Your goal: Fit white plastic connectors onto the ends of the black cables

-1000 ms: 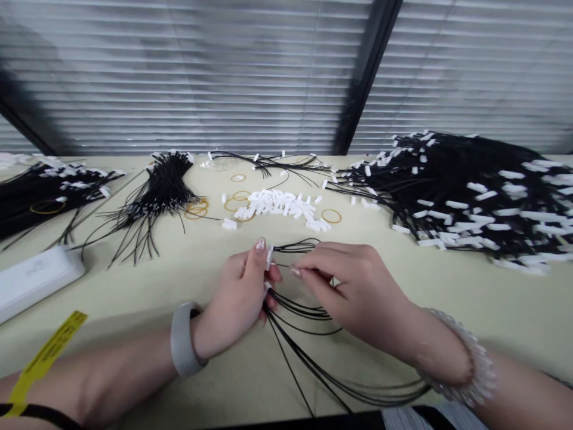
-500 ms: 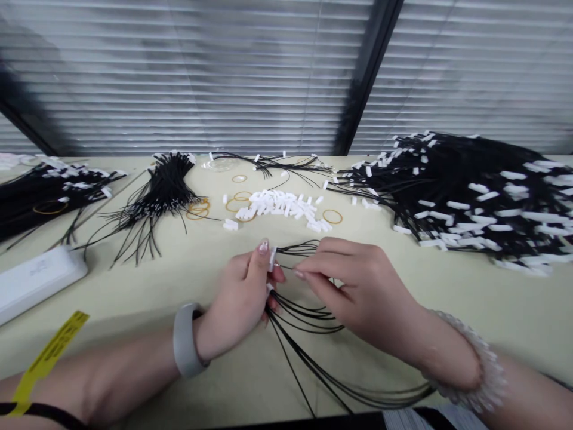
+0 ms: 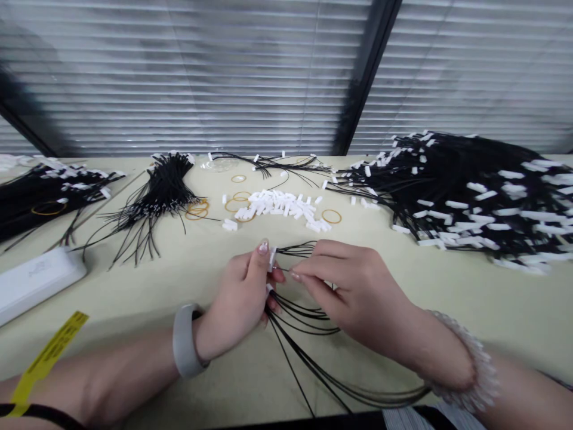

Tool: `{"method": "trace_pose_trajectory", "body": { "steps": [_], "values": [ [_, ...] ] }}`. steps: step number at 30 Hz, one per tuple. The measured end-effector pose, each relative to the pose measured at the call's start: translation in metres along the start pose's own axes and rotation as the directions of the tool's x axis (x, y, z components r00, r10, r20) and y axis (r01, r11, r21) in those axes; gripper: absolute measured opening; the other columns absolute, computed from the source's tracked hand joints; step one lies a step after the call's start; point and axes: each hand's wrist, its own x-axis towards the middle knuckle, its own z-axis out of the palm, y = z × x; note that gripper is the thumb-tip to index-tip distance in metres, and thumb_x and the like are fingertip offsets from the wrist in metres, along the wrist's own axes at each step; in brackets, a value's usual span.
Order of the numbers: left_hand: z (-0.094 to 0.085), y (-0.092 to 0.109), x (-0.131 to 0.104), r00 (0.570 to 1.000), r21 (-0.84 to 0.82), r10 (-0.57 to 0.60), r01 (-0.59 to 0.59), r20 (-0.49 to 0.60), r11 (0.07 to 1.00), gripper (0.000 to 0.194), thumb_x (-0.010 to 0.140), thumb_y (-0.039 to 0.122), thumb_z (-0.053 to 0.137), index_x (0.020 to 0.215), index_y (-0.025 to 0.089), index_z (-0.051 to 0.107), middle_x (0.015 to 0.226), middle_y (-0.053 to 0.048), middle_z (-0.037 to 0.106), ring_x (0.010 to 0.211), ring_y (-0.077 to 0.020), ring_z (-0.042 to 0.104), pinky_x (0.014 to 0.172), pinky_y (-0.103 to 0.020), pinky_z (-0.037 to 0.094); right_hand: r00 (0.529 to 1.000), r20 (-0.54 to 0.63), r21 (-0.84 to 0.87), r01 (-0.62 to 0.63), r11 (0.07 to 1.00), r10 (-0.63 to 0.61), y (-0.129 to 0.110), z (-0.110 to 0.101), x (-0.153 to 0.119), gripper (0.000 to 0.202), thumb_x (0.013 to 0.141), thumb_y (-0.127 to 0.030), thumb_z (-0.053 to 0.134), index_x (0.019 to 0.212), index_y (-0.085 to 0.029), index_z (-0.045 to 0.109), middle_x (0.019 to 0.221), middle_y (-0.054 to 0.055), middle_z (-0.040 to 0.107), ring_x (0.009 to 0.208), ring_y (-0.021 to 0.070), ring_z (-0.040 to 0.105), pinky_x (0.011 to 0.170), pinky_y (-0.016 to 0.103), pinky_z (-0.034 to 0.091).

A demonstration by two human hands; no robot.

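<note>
A small white connector [image 3: 272, 259] is pinched between the thumb and fingers of my left hand [image 3: 242, 298]. Several black wires [image 3: 298, 249] run rightward from it. Just right of it, my right hand [image 3: 353, 286] pinches a thin black wire [image 3: 283, 270], whose tip is close to the connector; whether they touch is too small to tell. A second white connector [image 3: 269, 289] shows under my left fingers, with black wires [image 3: 299, 310] curving right from it. More long black wires [image 3: 331, 379] hang from my left hand toward the table's front edge.
Loose white connectors [image 3: 280, 204] lie mid-table among yellow rubber bands [image 3: 332, 216]. Black wire bundles lie at the left [image 3: 168, 185] and far left [image 3: 22, 200]; a large wire pile [image 3: 465, 173] is at the right. A white box [image 3: 40, 280] sits at left, near a yellow tag [image 3: 49, 358].
My right hand has shifted slightly left, bringing the pinched wire's end nearer the white connector. My left hand keeps almost the same place and grip.
</note>
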Motion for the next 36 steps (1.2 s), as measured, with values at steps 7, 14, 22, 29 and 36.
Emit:
{"method": "trace_pose_trajectory", "body": {
  "steps": [7, 14, 22, 29, 36],
  "values": [
    [0.000, 0.002, 0.000, 1.000, 0.031, 0.025, -0.025, -0.010, 0.999, 0.047, 0.083, 0.053, 0.035, 0.060, 0.016, 0.050, 0.045, 0.004, 0.044, 0.030, -0.0078, 0.045, 0.024, -0.015, 0.032, 0.997, 0.055, -0.100, -0.043, 0.994, 0.048, -0.003, 0.007, 0.002, 0.026, 0.084, -0.016, 0.040, 0.069, -0.016, 0.061, 0.062, 0.000, 0.048, 0.060, 0.0092, 0.043, 0.056, 0.024, 0.030],
    [0.001, 0.004, 0.000, 1.000, 0.045, 0.019, -0.019, 0.006, 0.999, 0.047, 0.084, 0.053, 0.033, 0.062, 0.015, 0.049, 0.050, 0.003, 0.047, 0.030, -0.0062, 0.043, 0.024, -0.014, 0.032, 1.000, 0.023, -0.124, 0.011, 0.992, -0.009, -0.004, 0.013, 0.002, 0.026, 0.084, -0.016, 0.040, 0.063, -0.015, 0.056, 0.061, -0.001, 0.047, 0.056, 0.0091, 0.039, 0.054, 0.025, 0.029],
    [0.002, -0.004, 0.004, 0.999, -0.086, 0.001, -0.004, -0.042, 0.996, 0.042, 0.082, 0.054, 0.039, 0.064, 0.017, 0.049, 0.048, 0.005, 0.043, 0.030, -0.0082, 0.046, 0.025, -0.015, 0.031, 0.963, -0.252, -0.182, 0.054, 0.982, -0.100, -0.001, -0.003, 0.002, 0.013, 0.081, -0.017, 0.050, 0.082, -0.013, 0.063, 0.080, 0.005, 0.056, 0.077, 0.0131, 0.049, 0.067, 0.025, 0.038],
    [0.002, -0.008, 0.007, 0.995, -0.171, -0.046, 0.030, -0.092, 0.985, 0.040, 0.081, 0.054, 0.041, 0.067, 0.017, 0.049, 0.047, 0.005, 0.044, 0.032, -0.0090, 0.047, 0.025, -0.015, 0.032, 0.925, 0.378, -0.030, -0.021, 0.999, 0.031, -0.012, -0.010, -0.009, 0.028, 0.084, -0.034, 0.047, 0.063, -0.019, 0.057, 0.054, -0.005, 0.052, 0.053, 0.0074, 0.042, 0.053, 0.025, 0.028],
    [0.001, -0.007, 0.007, 0.995, -0.172, -0.059, 0.044, -0.086, 0.984, 0.037, 0.081, 0.051, 0.043, 0.069, 0.017, 0.050, 0.054, 0.003, 0.048, 0.035, -0.0080, 0.048, 0.024, -0.013, 0.032, 0.881, 0.460, -0.038, -0.108, 0.993, 0.114, -0.010, -0.004, -0.008, 0.026, 0.086, -0.022, 0.038, 0.061, -0.017, 0.045, 0.056, -0.004, 0.049, 0.052, 0.0069, 0.035, 0.051, 0.025, 0.022]
  ]
}}
